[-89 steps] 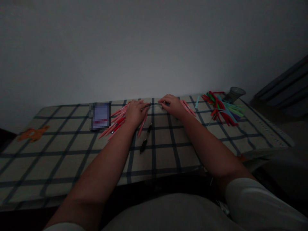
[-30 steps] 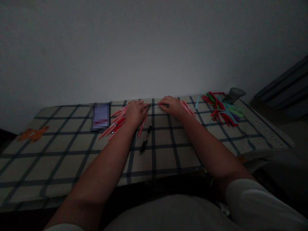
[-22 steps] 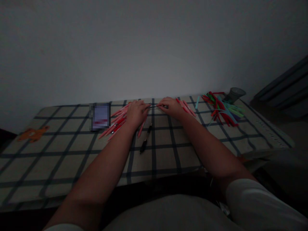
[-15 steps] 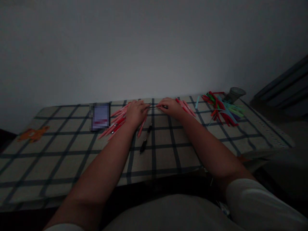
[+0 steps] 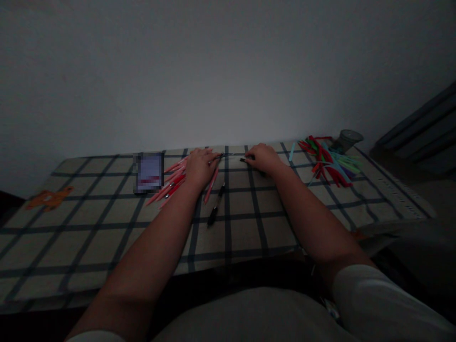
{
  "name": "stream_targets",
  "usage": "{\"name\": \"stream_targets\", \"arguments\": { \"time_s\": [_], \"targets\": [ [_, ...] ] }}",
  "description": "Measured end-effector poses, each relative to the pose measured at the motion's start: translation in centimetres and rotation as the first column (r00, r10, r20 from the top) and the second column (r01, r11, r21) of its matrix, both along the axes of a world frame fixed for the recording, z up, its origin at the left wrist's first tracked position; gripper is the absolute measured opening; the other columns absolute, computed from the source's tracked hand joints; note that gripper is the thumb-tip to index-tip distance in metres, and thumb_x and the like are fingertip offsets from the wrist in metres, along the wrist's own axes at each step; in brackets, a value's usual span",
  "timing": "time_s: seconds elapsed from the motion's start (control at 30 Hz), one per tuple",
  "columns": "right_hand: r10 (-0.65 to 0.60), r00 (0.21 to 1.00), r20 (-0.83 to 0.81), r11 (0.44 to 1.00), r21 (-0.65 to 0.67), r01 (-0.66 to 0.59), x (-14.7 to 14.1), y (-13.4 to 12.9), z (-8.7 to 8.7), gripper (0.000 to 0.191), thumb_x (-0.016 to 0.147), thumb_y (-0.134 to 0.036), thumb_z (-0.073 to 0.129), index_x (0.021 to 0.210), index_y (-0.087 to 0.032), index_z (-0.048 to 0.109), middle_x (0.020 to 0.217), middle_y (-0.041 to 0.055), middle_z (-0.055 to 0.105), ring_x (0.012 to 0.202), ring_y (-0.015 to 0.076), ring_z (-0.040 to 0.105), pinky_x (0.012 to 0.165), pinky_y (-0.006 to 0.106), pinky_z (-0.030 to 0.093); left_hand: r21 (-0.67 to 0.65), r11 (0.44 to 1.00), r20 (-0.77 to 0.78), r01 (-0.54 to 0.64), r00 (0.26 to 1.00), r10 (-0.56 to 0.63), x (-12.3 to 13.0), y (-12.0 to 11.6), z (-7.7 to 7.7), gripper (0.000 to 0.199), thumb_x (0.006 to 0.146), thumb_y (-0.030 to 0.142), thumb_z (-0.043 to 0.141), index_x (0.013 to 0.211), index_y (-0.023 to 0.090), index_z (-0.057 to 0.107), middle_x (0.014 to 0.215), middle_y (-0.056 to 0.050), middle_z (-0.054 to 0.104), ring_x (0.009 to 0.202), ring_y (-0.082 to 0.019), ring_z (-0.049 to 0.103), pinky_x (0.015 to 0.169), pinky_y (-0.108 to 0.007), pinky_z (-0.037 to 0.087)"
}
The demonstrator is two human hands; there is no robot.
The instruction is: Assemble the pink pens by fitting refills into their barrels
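My left hand [image 5: 201, 166] is closed on a thin pen part [image 5: 228, 154], whose pale tip points right. Pink and red pens [image 5: 171, 183] lie to its left and partly under it, and a pink one [image 5: 211, 187] lies just below its fingers. My right hand [image 5: 262, 157] pinches a short black pen piece [image 5: 245, 160], apart from the part in my left hand. Nearer to me, a black pen [image 5: 216, 206] rests on the checked cloth [image 5: 245, 232].
A blurred-out flat object [image 5: 149, 173] lies at the left. On the right are colourful strips [image 5: 329, 164] and a grey cup [image 5: 347, 140]. An orange figure [image 5: 50, 198] shows at the far left. The wall [image 5: 228, 71] stands behind the table.
My right hand has moved right with the black piece, away from my left hand, and now covers the spot where red pens showed. My left hand has barely moved.
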State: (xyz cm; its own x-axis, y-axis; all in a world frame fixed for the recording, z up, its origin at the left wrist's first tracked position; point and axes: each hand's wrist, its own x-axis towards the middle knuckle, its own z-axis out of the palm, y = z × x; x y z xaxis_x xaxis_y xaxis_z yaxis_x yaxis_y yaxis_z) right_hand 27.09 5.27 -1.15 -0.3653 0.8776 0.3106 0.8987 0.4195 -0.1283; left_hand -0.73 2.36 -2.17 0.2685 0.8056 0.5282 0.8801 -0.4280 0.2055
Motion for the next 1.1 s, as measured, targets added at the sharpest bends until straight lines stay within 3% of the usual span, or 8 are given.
{"name": "stream_targets", "arguments": {
  "time_s": [0.53,0.67,0.9,1.1],
  "targets": [
    [0.028,0.995,0.099,0.999,0.016,-0.030,0.2,0.3,-0.7,0.021,0.097,-0.035,0.079,0.110,-0.024,0.090,0.113,0.0155,0.083,0.108,0.0341,0.070,0.098,0.051,0.052,0.002,1.000,0.006,0.001,1.000,-0.001,-0.1,0.2,-0.2,0.030,0.105,0.035,0.063,0.126,0.034,0.085,0.130,-0.005,0.082,0.121,-0.030,0.068,0.112,-0.051,0.052],
    [0.038,0.999,0.031,0.999,0.018,-0.039,0.3,0.5,-0.6,0.015,0.095,-0.026,0.079,0.103,-0.027,0.091,0.106,0.0130,0.085,0.104,0.0326,0.072,0.098,0.050,0.053,0.001,1.000,-0.002,-0.001,1.000,0.001,-0.2,0.2,-0.2,0.030,0.106,0.035,0.062,0.126,0.035,0.085,0.130,-0.005,0.082,0.120,-0.030,0.068,0.113,-0.051,0.052],
    [0.016,0.999,-0.030,1.000,-0.001,-0.016,-0.1,0.0,0.6,0.020,0.096,-0.029,0.076,0.109,-0.024,0.089,0.108,0.0116,0.086,0.098,0.0302,0.073,0.089,0.043,0.053,-0.031,0.999,0.004,-0.011,1.000,0.011,0.0,0.0,0.1,0.031,0.106,0.035,0.063,0.128,0.030,0.085,0.136,-0.007,0.080,0.123,-0.032,0.068,0.113,-0.051,0.051],
    [0.106,0.982,-0.157,0.991,0.098,-0.091,-0.5,-0.5,1.2,0.021,0.098,-0.027,0.072,0.113,-0.023,0.086,0.113,0.0114,0.083,0.109,0.0309,0.067,0.101,0.047,0.049,-0.030,0.999,0.016,-0.028,0.999,0.029,0.0,-0.2,0.4,0.030,0.105,0.033,0.064,0.126,0.031,0.085,0.135,-0.006,0.081,0.121,-0.032,0.068,0.111,-0.051,0.052]
  ]
}}
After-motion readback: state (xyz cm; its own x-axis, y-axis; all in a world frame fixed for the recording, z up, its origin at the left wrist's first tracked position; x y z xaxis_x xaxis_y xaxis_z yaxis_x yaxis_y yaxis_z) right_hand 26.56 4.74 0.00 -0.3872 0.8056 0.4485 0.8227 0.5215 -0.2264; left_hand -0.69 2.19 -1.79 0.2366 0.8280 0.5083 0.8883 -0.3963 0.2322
